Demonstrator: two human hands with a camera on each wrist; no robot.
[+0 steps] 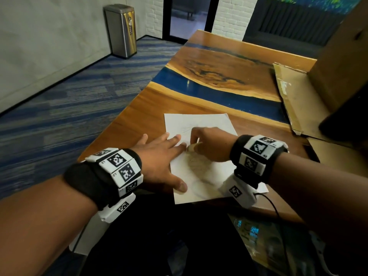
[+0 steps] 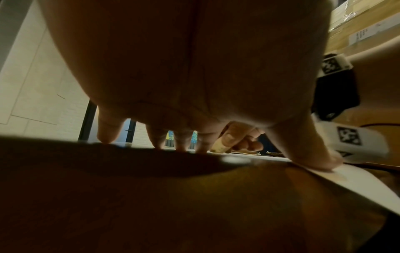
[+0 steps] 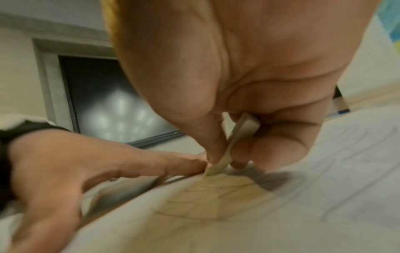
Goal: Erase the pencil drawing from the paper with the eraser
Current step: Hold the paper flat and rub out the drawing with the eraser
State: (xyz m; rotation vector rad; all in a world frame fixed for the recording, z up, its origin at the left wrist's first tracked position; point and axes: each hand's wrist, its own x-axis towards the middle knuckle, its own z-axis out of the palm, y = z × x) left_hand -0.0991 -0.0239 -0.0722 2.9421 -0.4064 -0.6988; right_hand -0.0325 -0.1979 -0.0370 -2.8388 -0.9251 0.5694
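Note:
A white sheet of paper (image 1: 201, 124) lies on the wooden table (image 1: 143, 108) near its front edge, with a faint pencil drawing (image 1: 199, 168) across its middle. My left hand (image 1: 163, 156) lies flat with spread straight fingers (image 2: 179, 143), pressing the sheet's left side. My right hand (image 1: 209, 144) pinches a small whitish eraser (image 1: 192, 147) between thumb and fingers. The eraser's tip (image 3: 213, 169) touches the paper right beside my left index fingertip. In the right wrist view the pencil drawing (image 3: 216, 196) shows just below the eraser. The eraser (image 2: 218, 145) also shows past my left fingers.
Flattened cardboard (image 1: 294, 100) and a tall cardboard box (image 1: 342, 56) stand on the table's right side. A blue resin strip (image 1: 219, 92) crosses the tabletop beyond the paper. A steel bin (image 1: 121, 30) stands on the carpet at the far left.

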